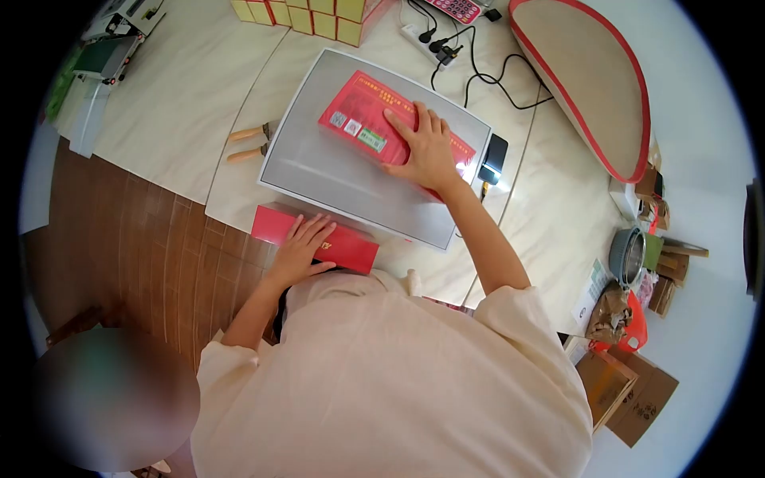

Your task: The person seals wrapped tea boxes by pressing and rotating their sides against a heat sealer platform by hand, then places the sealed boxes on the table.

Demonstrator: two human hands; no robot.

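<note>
A red box [358, 111] with gold print and a white-green label lies on a grey panel [311, 159] with a white rim. My right hand [429, 155] rests on this box, thumb and fingers spread over its top. Nearer my body, a second, narrow red box [355, 248] with a gold mark sits at the table's front edge. My left hand [300, 253] lies over its top, fingers somewhat apart. The undersides of both boxes are hidden.
Two wooden-handled tools [247, 153] lie left of the panel. A black device [493, 159] with a bright light is at its right. Behind stand stacked yellow-red boxes [323, 20], a power strip [426, 45] with cables, and a red-rimmed oval board [594, 80]. A blurred round shape fills the lower left.
</note>
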